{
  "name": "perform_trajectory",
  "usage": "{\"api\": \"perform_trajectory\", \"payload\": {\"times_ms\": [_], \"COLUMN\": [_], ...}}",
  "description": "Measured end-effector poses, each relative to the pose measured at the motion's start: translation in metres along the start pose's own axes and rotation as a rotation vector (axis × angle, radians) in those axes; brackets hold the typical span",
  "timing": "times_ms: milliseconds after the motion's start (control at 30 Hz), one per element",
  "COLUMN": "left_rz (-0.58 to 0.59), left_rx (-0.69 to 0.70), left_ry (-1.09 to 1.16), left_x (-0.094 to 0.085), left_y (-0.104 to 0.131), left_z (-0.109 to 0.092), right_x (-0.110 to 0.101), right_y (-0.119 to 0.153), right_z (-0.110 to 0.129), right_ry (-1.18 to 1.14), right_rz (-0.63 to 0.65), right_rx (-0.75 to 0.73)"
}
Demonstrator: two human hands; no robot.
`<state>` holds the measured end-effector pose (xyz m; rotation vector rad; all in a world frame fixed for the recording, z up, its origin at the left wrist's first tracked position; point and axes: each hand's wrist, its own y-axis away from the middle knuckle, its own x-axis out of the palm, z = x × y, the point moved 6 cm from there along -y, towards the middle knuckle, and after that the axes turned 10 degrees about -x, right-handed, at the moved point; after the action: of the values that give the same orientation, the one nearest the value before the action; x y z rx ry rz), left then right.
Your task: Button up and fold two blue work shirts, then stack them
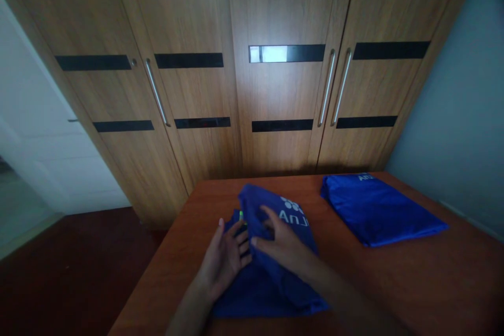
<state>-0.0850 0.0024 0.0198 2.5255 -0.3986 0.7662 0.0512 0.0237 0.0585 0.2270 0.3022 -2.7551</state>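
A blue folded cloth (pixel 255 289) with a white logo and lettering lies near the front of the table, its upper part lifted and bent over. My right hand (pixel 283 244) pinches the raised fold between thumb and fingers. To its left, my left hand (pixel 224 260) is open, palm turned towards the cloth. Its fingers are apart, and the tips reach the edge of the raised fold; whether they press on it I cannot tell. A small yellow-green patch shows at the cloth's left edge, just above my left fingers. The cloth's underside is mostly hidden.
On the right of the reddish-brown table (pixel 165 273) lies another folded blue cloth (pixel 378 212) with similar white lettering. Behind the table stands a wooden wardrobe (pixel 275 100) with metal handles. A white door (pixel 51 142) is at the left, a pale wall (pixel 457 115) at the right.
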Motion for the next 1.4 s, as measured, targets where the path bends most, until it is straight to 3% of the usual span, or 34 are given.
{"api": "perform_trajectory", "payload": {"times_ms": [67, 133, 233, 367, 500, 633, 767, 1033, 1133, 1200, 1267, 1333, 1400], "left_rz": [-0.056, -0.165, -0.272, -0.269, -0.236, -0.296, -0.373, -0.378, -0.513, -0.7, -0.826, -0.817, -0.733], "left_rx": [-0.078, -0.111, -0.033, 0.0, -0.037, -0.089, -0.141, -0.095, 0.062, 0.278, 0.497, 0.627, 0.659], "left_ry": [0.02, -0.016, -0.1, -0.054, 0.017, 0.035, 0.036, -0.066, -0.335, -0.664, -1.051, -1.401, -1.671], "left_x": [-0.012, -0.025, -0.033, -0.027, -0.022, -0.038, -0.059, -0.055, -0.064, -0.066, -0.055, -0.035, -0.017], "left_y": [0.003, 0.003, 0.002, 0.003, 0.01, 0.012, 0.012, 0.018, 0.021, 0.028, 0.035, 0.033, 0.025], "left_z": [0.002, 0.006, 0.005, -0.001, -0.008, -0.005, 0.006, 0.002, -0.016, -0.033, -0.044, -0.04, -0.028], "right_x": [0.037, 0.051, 0.042, 0.015, -0.007, -0.012, 0.002, 0.009, 0.007, 0.006, 0.005, 0.003, 0.002], "right_y": [0.008, 0.017, 0.027, 0.04, 0.05, 0.057, 0.063, 0.065, 0.065, 0.065, 0.063, 0.058, 0.048], "right_z": [-0.014, -0.016, -0.001, 0.011, 0.003, -0.015, -0.031, -0.04, -0.04, -0.04, -0.039, -0.035, -0.029], "right_ry": [-0.078, -0.083, 0.115, 0.581, 0.877, 0.967, 0.957, 0.952, 0.956, 0.958, 0.968, 0.996, 1.036], "right_rz": [0.161, 0.204, 0.163, 0.137, 0.09, 0.085, 0.141, 0.179, 0.187, 0.182, 0.162, 0.116, 0.058], "right_rx": [0.043, 0.012, -0.157, -0.305, -0.355, -0.344, -0.322, -0.277, -0.282, -0.284, -0.284, -0.282, -0.309]}}
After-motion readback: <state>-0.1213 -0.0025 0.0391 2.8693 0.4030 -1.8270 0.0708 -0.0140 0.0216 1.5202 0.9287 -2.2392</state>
